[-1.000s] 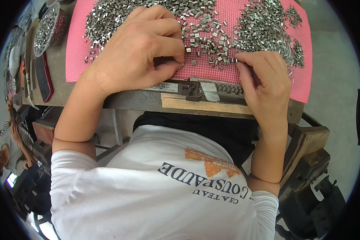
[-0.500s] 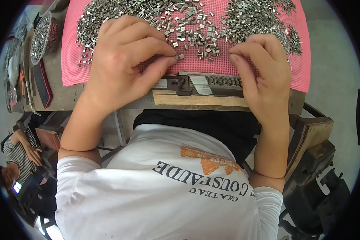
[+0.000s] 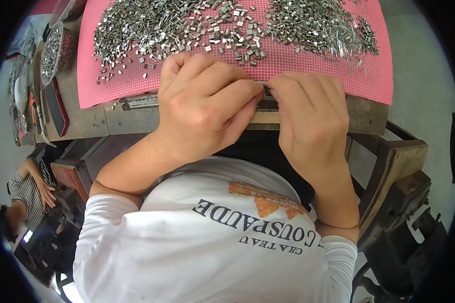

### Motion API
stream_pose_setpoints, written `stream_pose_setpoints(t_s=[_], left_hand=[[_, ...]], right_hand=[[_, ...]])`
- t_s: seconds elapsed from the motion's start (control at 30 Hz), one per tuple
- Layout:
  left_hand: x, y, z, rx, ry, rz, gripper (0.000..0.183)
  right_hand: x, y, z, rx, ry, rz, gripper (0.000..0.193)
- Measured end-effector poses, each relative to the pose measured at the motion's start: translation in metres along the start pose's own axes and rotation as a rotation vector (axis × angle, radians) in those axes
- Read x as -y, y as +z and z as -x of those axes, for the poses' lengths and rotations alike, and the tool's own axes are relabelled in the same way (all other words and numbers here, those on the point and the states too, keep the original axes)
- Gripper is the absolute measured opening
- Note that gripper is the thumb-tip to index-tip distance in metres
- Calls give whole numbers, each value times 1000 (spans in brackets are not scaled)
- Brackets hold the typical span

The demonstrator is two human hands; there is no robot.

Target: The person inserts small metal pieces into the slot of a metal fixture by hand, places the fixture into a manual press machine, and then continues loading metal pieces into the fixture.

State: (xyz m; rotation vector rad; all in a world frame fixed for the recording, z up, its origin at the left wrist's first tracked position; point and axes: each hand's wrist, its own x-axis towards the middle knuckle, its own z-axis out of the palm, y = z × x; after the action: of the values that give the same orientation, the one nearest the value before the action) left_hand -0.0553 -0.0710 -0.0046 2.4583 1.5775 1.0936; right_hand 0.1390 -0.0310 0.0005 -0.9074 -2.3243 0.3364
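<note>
Both my hands meet at the front edge of the table, fingertips almost touching. My left hand is closed in a pinch of thumb and forefinger. Curled inward beside it, my right hand is closed too. Whatever sits between the fingertips is too small and covered to make out. Under them lies a narrow dark metal fixture, mostly hidden, with a light wooden strip along its front. Just beyond the hands, small flat silver metal pieces are spread over a pink mesh mat.
Thin metal pins are heaped on the mat's right. At left stand a clear tub of small parts and a dark red-edged flat object. A slim metal strip lies along the table edge. Another person sits at lower left.
My left hand has moved right and nearer from the loose metal pieces to the fixture. The right hand has come left and down, so the two now meet over it.
</note>
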Motion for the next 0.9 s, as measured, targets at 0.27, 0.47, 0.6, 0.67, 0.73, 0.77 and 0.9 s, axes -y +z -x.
stream_pose_setpoints(t_s=[0.27,0.47,0.6,0.67,0.73,0.77,0.9], left_hand=[[-2,-6,1,108,-123,72,23],[1,-7,1,123,-189,145,24],[0,-6,1,92,-211,180,23],[2,-4,1,83,-129,146,25],[2,-4,2,73,-67,101,27],[2,-4,2,64,-5,56,28],[0,-3,3,51,46,-25,31]], right_hand=[[1,5,-1,-67,-81,108,19],[-8,-14,-1,43,23,-82,15],[-8,-12,1,42,45,-114,15],[-8,-9,0,15,36,-100,15],[-7,-8,0,15,31,-92,16],[-6,-8,-1,14,26,-84,16],[-6,-5,-1,10,14,-82,18]])
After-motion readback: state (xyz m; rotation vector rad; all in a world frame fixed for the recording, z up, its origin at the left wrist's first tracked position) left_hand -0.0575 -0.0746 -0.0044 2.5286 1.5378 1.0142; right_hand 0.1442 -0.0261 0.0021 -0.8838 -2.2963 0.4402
